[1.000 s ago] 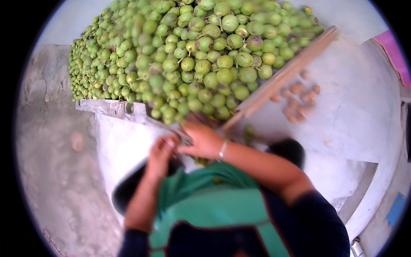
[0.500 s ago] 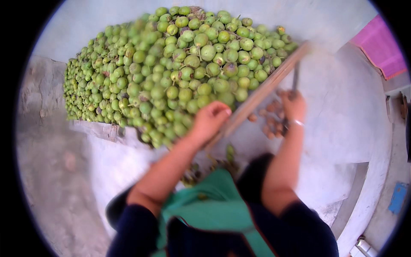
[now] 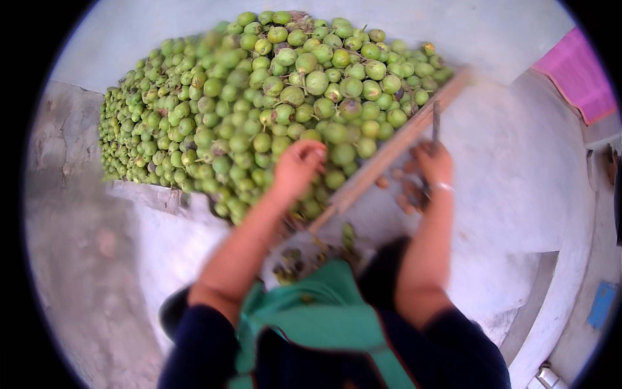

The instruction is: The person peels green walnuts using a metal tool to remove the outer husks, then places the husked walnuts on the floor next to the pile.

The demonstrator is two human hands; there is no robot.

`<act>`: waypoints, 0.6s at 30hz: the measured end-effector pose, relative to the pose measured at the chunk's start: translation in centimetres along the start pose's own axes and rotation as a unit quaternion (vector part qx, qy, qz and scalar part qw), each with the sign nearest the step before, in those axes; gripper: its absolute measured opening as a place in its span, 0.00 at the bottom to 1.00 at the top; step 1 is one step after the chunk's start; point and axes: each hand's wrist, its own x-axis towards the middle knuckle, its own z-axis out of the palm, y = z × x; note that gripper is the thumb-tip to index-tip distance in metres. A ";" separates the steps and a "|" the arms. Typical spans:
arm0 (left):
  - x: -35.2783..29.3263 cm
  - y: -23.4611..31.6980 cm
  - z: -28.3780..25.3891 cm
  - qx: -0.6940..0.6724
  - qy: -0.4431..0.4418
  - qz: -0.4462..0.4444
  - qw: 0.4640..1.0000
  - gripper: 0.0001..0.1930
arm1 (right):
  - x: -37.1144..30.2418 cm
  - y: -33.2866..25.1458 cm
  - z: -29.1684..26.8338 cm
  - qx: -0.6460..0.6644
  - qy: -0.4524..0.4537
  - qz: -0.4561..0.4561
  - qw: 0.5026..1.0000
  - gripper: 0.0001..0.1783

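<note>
A large heap of round green fruits fills the upper middle. Over its near right part is my left hand, fingers loosely bent and a little apart, with nothing visible in them; motion blurs it somewhat. My right hand is closed round a knife, its narrow dark blade pointing up and away from me. Between the heap and this hand runs a long wooden board set at a slant. Several brown round nuts lie beside the board, partly hidden under my right hand.
Dark and green husk-like scraps lie just beyond my green apron. A low ledge borders the heap at left. Pink cloth hangs at far right, with a blue flat piece lower down.
My left hand has moved left and away from the board, over the fruits. My right hand has shifted slightly left and nearer with the knife, whose blade now shows more upright.
</note>
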 end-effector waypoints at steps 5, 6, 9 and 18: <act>3.0 0.5 -4.7 0.231 0.182 0.133 0.946 0.09 | -0.1 -0.3 -0.3 0.038 0.010 -0.016 0.999 0.17; 3.6 1.1 -5.4 0.306 0.209 0.159 0.915 0.12 | -0.2 -0.6 -0.4 0.045 0.020 -0.024 0.999 0.18; 5.1 2.2 -7.2 0.446 0.225 0.186 0.846 0.21 | -0.6 -1.6 -0.2 0.062 0.041 -0.045 0.996 0.19; 6.0 2.7 -6.7 0.544 0.156 0.211 0.797 0.27 | -0.7 -2.3 0.3 0.124 0.057 -0.064 0.989 0.17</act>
